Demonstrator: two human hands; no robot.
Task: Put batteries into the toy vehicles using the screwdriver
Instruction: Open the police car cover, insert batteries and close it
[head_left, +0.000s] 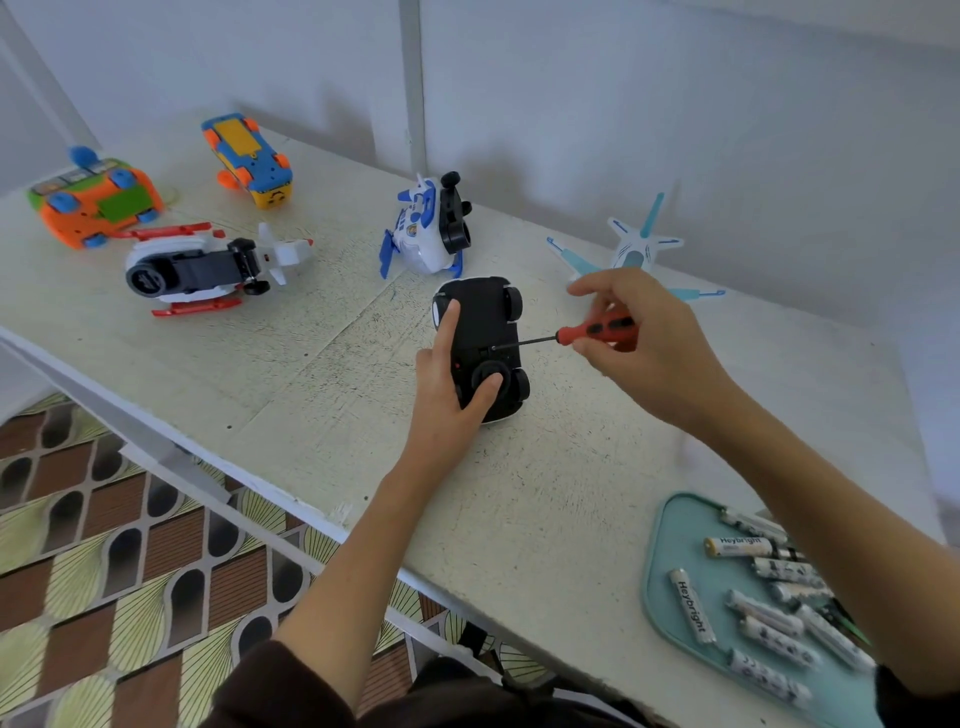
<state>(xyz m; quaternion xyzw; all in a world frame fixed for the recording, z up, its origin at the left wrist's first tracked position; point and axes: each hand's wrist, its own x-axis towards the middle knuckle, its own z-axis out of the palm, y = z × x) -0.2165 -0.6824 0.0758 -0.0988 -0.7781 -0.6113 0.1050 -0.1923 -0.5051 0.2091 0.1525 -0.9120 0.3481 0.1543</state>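
Teal tray (670, 525) near edge, scuffed white table (311, 364); hands: left (447, 384) steadying car (480, 322), right (644, 338) pinching screwdriver (597, 331)

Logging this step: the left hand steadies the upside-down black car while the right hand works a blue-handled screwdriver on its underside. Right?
Not quite. In the head view the screwdriver has a red handle, not blue. The rest holds: the left hand steadies the upside-down black car while the right hand works the tip on its underside.
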